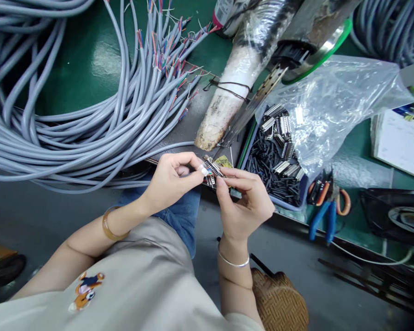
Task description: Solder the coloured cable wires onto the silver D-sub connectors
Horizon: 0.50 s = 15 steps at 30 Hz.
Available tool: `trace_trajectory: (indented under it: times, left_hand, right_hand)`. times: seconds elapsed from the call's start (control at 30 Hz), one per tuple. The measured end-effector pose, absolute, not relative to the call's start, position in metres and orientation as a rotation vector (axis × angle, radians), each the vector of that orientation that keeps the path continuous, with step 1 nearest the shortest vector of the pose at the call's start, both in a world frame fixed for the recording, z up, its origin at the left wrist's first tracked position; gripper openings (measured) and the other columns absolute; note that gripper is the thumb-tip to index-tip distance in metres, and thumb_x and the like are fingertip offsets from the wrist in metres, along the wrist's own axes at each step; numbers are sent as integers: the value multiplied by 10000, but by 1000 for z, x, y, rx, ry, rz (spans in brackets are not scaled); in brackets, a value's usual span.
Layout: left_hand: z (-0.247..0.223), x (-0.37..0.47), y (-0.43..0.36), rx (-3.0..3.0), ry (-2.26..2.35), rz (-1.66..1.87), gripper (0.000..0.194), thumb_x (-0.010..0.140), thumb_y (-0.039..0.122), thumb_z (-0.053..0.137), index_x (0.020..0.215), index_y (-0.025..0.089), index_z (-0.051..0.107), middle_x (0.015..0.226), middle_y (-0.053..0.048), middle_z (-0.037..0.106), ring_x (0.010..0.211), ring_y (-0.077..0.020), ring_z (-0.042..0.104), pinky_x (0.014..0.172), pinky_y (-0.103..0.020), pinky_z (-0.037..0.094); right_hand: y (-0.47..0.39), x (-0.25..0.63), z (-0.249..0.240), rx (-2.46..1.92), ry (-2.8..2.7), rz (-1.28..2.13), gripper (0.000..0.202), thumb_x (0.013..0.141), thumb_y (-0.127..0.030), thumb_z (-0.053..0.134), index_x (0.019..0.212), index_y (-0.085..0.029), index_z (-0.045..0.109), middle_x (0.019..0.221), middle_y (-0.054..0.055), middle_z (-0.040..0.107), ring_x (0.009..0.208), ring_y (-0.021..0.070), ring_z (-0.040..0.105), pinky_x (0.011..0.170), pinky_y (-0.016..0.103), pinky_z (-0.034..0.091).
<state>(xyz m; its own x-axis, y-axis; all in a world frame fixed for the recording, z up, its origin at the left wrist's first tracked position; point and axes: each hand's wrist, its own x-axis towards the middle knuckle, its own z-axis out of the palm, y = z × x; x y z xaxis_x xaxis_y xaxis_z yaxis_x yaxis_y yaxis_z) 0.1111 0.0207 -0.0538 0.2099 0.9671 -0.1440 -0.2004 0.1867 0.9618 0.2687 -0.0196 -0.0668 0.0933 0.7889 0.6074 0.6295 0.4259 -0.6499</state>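
My left hand (174,177) pinches the end of a grey cable, whose small coloured wires show at the fingertips. My right hand (244,195) has its thumb and forefinger on a metal multi-pin connector (213,166), right beside the wire ends. The two hands nearly meet at the table edge. Another connector (209,180) lies just under the fingers. A thick bundle of grey cables (100,133) with stripped, coloured ends spreads over the table at the left. To the right, a tray (296,207) holds black sleeves (265,170) and more connectors (283,133).
Beyond the hands a white wrapped tube (227,87) slants across the table, with thin metal rods (251,108) alongside. A plastic bag (334,101) overlaps the tray. Pliers (326,216) and white paper (400,145) are at the right. A woven stool (281,301) stands below.
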Motion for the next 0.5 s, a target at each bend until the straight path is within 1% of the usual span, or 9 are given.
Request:
trace_trajectory:
  times: [0.13, 0.4, 0.5]
  left_hand:
    - [-54, 114, 22, 1037, 1000, 1060, 114, 745, 187, 728, 668, 137, 662, 742, -44, 704, 638, -99, 594, 571, -199, 474]
    - [-48, 114, 24, 1069, 1028, 1077, 130, 759, 184, 722, 659, 138, 653, 732, -32, 684, 576, -72, 519, 515, -188, 407]
    - [-45, 113, 25, 1070, 1011, 1083, 141, 766, 189, 719, 652, 137, 652, 714, -29, 677, 593, -79, 533, 534, -190, 424]
  right_hand:
    - [-16, 270, -66, -1285, -1670, 123, 149, 859, -111, 756, 914, -233, 691, 961, 2, 785, 902, 177, 760, 807, 340, 618]
    - [-8, 266, -59, -1296, -1673, 57, 162, 845, -104, 775, 892, -241, 703, 956, -4, 786, 882, 167, 760, 791, 325, 626]
    - [-7, 267, -58, -1276, -1690, 32, 182, 829, -90, 786, 889, -240, 703, 957, -5, 788, 873, 157, 762, 783, 298, 628]
